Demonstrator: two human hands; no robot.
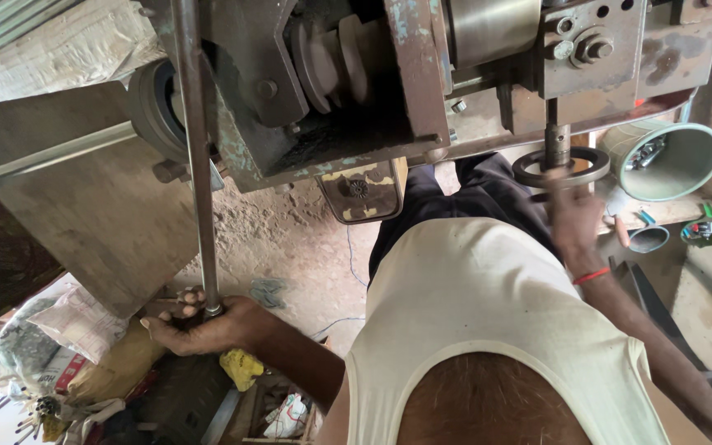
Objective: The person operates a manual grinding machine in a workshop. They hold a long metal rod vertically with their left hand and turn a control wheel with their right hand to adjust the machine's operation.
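Grey-brown steel press machine (422,74) with flaking teal paint patches. Long dull grey metal lever rod (198,156). Dark grey flat metal ring (561,167). Pale green round plastic tub (667,161). Cream sleeveless cotton vest (488,321). Thin red thread wristband (591,276). Crumpled yellow cloth (241,368). Dusty pinkish-brown floor (298,247).

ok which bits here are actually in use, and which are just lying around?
In use:
left hand gripping the long metal lever
right hand at the flat metal ring around the machine's spindle

Lying about:
green tub with tools
yellow rag
sacks on the floor
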